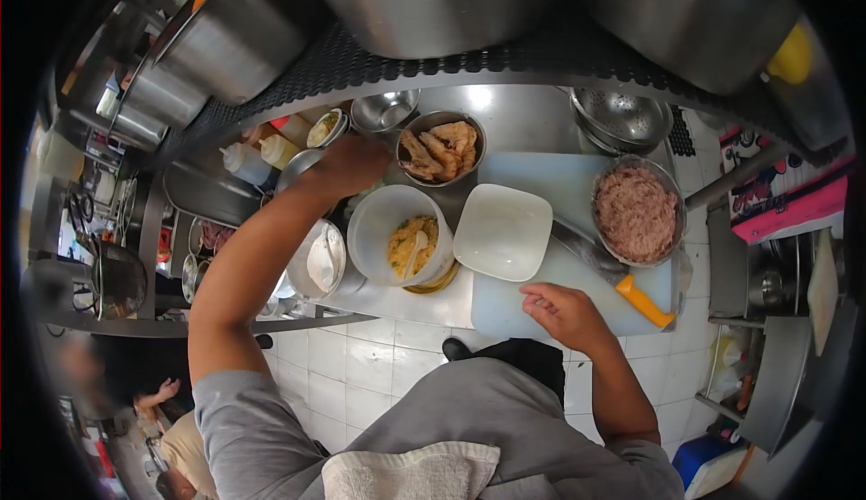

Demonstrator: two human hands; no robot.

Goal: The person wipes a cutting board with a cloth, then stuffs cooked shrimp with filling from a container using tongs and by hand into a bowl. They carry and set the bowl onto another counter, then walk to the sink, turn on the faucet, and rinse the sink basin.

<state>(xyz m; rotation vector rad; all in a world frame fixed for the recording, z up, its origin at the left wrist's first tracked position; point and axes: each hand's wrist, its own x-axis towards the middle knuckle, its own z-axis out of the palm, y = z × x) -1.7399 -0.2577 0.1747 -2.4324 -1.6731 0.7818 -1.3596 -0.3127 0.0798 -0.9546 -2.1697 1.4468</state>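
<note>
My left hand (361, 162) reaches over the far side of the counter, just left of a metal bowl of chicken wings (442, 152). Its fingers point down and are hidden behind the back of the hand. My right hand (568, 316) hovers at the near edge of the white cutting board (514, 306), fingers loosely bent and apart, holding nothing. Beyond it sits a white square bowl (503, 232), with nothing in it. A knife with a yellow handle (645, 301) lies on the board. Left of the bowl, a translucent tub (368, 234) holds a yellow mixture and a spoon (416, 252).
A bowl of minced meat (637, 211) stands on the board's right. Metal colanders (622, 118) are at the back right. Squeeze bottles (245, 164) and a bowl of white powder (323, 261) are on the left. A shelf with large pots (433, 4) overhangs the counter.
</note>
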